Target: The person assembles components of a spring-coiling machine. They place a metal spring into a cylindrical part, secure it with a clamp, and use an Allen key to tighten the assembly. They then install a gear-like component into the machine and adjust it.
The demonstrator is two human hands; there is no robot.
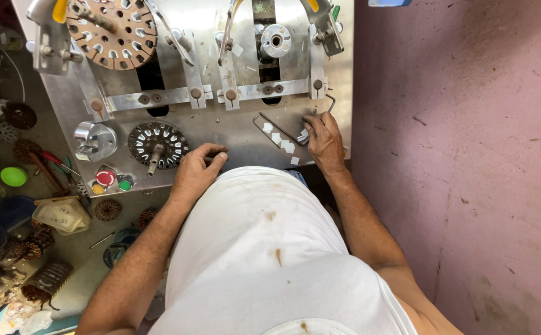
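A person leans over a steel bench [233, 133]. The right hand [324, 141] rests with fingers [311, 119] bent onto small white paper slips [286, 146], touching them, just beside a bent wire rod [275, 128]. The left hand [197, 169] lies loosely curled at the bench edge, holding nothing, near a slotted stator core [157, 144] just beyond its knuckles.

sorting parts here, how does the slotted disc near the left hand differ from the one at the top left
The dark slotted disc beside the left hand looks smaller and grey-black; the brown slotted disc looks larger and rust-coloured. The dark one lies flat on the metal table; the brown one sits among clamps. Both are round, slotted, with a centre shaft.
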